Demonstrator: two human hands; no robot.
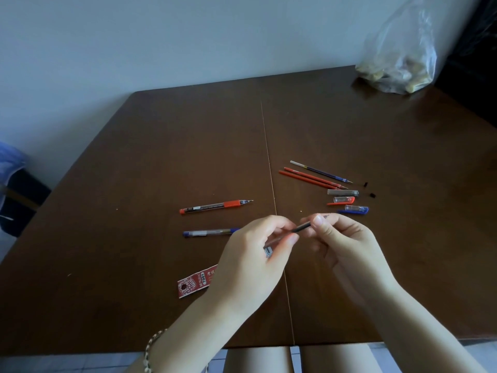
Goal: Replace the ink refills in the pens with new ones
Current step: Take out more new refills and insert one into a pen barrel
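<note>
Dark refill pinched at tip end by right hand, other end seemingly inside clear barrel gripped in left hand; lying near-left to far-right, above table near edge, about its middle.

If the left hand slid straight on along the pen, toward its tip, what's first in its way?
The right hand, whose fingers pinch the same pen just ahead, near the tip. Beyond it the blue cap lies roughly in line, though likely lower, on the table.
</note>
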